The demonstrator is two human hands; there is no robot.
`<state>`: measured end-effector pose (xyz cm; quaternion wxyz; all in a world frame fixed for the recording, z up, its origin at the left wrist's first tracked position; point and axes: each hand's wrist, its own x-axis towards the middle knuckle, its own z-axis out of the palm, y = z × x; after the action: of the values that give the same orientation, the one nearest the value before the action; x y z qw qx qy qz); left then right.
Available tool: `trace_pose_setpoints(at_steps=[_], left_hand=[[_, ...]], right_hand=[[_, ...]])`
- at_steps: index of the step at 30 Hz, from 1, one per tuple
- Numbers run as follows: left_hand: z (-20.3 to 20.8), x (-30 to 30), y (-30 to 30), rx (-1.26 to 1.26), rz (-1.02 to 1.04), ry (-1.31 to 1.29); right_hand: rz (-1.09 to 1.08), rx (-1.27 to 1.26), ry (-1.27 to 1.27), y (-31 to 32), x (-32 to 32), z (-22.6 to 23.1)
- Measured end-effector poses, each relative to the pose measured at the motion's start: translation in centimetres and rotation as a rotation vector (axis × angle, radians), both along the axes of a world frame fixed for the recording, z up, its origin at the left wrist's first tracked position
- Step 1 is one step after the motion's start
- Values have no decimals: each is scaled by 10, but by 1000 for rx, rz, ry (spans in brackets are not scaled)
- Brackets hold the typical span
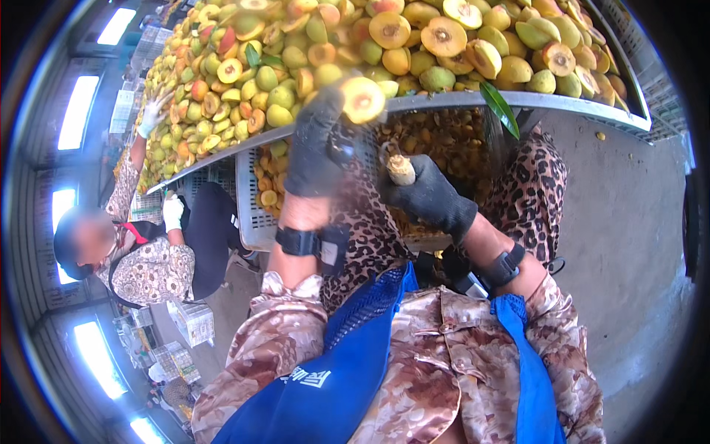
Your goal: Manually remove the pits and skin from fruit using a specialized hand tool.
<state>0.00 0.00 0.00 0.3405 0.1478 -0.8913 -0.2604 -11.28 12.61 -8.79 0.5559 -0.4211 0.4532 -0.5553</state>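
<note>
Fruit half (pixel 364 100) is sitting at the fingertips of the dark-gloved left grip (pixel 318 140), over or just beside the near metal rim of the desk (pixel 444 102); motion blur is hiding whether those fingers are pinching it or only touching its edge, so I am not able to tell. The right grip (pixel 433 191) is wrapping around a pale, stubby handle (pixel 401 171), whose blunt end is poking out past the glove.

In handling, the half is probably feeling light and fairly firm, its moist cut face likely turning slippery and its flesh bruising under hard pressure. The skin side is looking like the better hold: fingers spreading around the rounded back, thumb lying along the edge, leaving the open face free. The handle is appearing stiff and light, its rough end suggesting wood, and its shaft is offering the surest purchase.

In looks, the half is showing a nearly round yellow face with an orange-brown ring around the centre, finer detail smearing in the blur. Beyond it, a heap of fruit (pixel 445 37) is covering the desk in yellow, green and blushing red, with a green leaf (pixel 500 109) lying across the rim. Below, a grey crate (pixel 246 200) is holding more yellow pieces.
</note>
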Motion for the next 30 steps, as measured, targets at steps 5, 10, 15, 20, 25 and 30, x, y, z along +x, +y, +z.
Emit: trace_pose_setpoints(at_steps=[5, 10, 15, 20, 25, 30], left_hand=[[-28, -9, 27, 298, 75, 34], [-15, -13, 35, 84, 71, -27], [-7, -22, 52, 25, 170, -109], [-33, -23, 48, 374, 133, 70], [-30, -30, 59, 680, 75, 160], [-35, -30, 58, 631, 133, 178]], right_hand=[[-201, 65, -63, -1, 0, -1], [-202, 169, -131, 3, -5, 12], [-153, 119, -208, 3, 2, 18], [-339, -76, -61, 7, 3, 8], [-368, -103, -75, 6, 3, -3], [-381, -122, -48, 7, 3, -5]])
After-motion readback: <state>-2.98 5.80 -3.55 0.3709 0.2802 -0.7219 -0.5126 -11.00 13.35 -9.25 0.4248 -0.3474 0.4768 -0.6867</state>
